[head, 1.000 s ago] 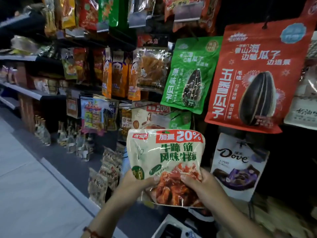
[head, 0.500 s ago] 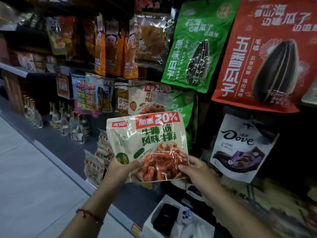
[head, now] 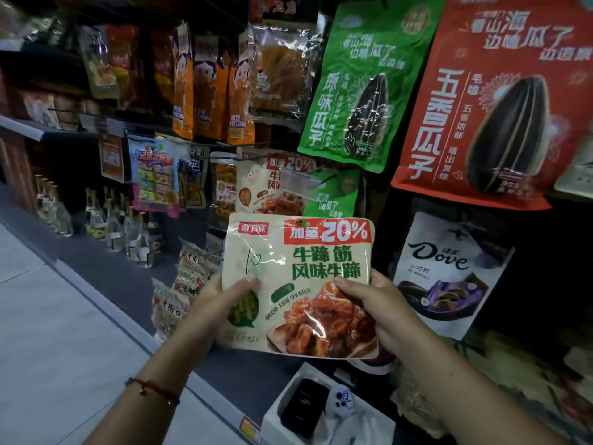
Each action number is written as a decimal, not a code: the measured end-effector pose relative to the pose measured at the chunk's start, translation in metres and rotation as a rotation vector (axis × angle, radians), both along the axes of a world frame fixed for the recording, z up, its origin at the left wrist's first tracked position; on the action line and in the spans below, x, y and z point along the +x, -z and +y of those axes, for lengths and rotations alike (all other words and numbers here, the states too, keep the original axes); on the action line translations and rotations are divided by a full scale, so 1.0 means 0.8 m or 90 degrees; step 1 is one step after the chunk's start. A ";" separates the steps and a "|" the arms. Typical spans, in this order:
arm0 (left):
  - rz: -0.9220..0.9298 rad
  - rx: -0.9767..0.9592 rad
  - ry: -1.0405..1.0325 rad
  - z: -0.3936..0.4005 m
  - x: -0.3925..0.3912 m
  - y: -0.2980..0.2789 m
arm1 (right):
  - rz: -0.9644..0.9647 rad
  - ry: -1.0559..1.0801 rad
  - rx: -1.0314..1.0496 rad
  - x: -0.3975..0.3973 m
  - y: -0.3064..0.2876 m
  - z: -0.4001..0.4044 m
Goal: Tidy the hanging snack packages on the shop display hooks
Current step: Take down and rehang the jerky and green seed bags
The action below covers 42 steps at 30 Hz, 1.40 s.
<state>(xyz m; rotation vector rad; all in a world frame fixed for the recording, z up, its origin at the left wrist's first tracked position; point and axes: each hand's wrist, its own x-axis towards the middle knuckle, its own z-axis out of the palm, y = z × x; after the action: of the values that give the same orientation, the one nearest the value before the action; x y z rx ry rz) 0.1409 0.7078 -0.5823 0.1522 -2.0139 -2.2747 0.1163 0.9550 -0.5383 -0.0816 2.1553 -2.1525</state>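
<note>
I hold a cream snack packet [head: 298, 271] with a red "20%" banner and a picture of red meat, upright in front of the display. My left hand [head: 221, 297] grips its lower left edge, thumb on the front. My right hand [head: 375, 303] grips its lower right side. Just above it a display hook [head: 308, 178] with a clear price tag carries a matching packet [head: 272, 184] and a small green seed bag [head: 333, 197] beside it.
Large green [head: 353, 88] and red [head: 491, 101] sunflower seed bags hang above. A Dove chocolate bag [head: 449, 274] hangs to the right. Orange packets [head: 208, 88] hang upper left. Glass bottles [head: 128, 226] stand on the low ledge, and a white box [head: 327, 409] sits below.
The view has tilted down and closer to the display. Both hands have kept their grip and lifted the packet nearer to the hook that carries the matching packet.
</note>
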 end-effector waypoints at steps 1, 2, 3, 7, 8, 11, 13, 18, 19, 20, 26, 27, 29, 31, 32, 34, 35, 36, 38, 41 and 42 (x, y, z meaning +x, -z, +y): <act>0.016 0.008 -0.010 -0.004 -0.004 -0.010 | 0.004 0.003 0.005 0.000 0.000 0.003; 0.033 0.007 -0.003 -0.008 -0.010 -0.019 | 0.010 0.006 0.015 0.000 0.001 0.005; 0.047 -0.010 0.012 -0.008 -0.013 -0.028 | 0.017 0.012 0.024 -0.001 0.003 0.006; 0.047 -0.090 0.065 0.014 -0.017 -0.029 | 0.047 0.030 0.097 -0.002 0.014 0.000; 0.048 -0.116 0.067 0.020 -0.018 -0.024 | 0.051 0.026 0.116 -0.002 0.017 -0.004; 0.067 -0.131 0.025 0.024 -0.025 -0.021 | 0.051 0.020 0.126 -0.005 0.024 -0.015; 0.090 -0.130 -0.025 0.018 -0.031 -0.027 | 0.048 0.023 0.096 -0.008 0.019 -0.018; 0.217 -0.488 -0.191 -0.005 -0.042 -0.046 | 0.032 0.002 0.090 -0.018 0.012 -0.015; 0.241 -0.545 -0.184 -0.006 -0.044 -0.048 | 0.024 -0.004 0.099 -0.019 0.013 -0.014; 0.258 -0.595 -0.172 -0.006 -0.047 -0.049 | 0.013 -0.010 0.102 -0.020 0.015 -0.013; 0.278 -0.588 -0.156 -0.006 -0.059 -0.048 | -0.042 -0.006 0.121 -0.023 0.028 -0.009; 0.274 -0.562 -0.144 -0.006 -0.061 -0.048 | -0.051 -0.003 0.118 -0.024 0.030 -0.009; 0.252 -0.519 -0.125 -0.004 -0.063 -0.045 | -0.060 0.006 0.111 -0.025 0.034 -0.009; 0.236 -0.499 -0.130 0.000 -0.065 -0.042 | -0.065 0.007 0.107 -0.025 0.035 -0.010; 0.238 -0.499 -0.140 0.002 -0.066 -0.041 | -0.072 -0.001 0.106 -0.023 0.033 -0.011; 0.256 -0.514 -0.148 0.009 -0.065 -0.043 | -0.091 -0.036 0.117 -0.022 0.028 -0.011; 0.258 -0.526 -0.147 0.011 -0.065 -0.044 | -0.103 -0.058 0.128 -0.021 0.024 -0.012; 0.257 -0.535 -0.141 0.012 -0.067 -0.044 | -0.115 -0.079 0.137 -0.021 0.021 -0.012; 0.255 -0.535 -0.124 0.016 -0.069 -0.046 | -0.137 -0.111 0.111 -0.023 0.014 -0.011; 0.251 -0.528 -0.097 0.016 -0.073 -0.052 | -0.128 -0.110 0.043 -0.025 0.004 -0.007; 0.246 -0.520 -0.088 0.015 -0.075 -0.053 | -0.113 -0.093 0.044 -0.027 0.002 -0.006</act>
<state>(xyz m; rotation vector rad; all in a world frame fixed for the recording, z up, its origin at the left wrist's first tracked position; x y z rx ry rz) 0.0809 0.7196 -0.5397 -0.1914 -2.3990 -1.1388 0.0950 0.9502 -0.5398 -0.0403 2.0532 -1.9270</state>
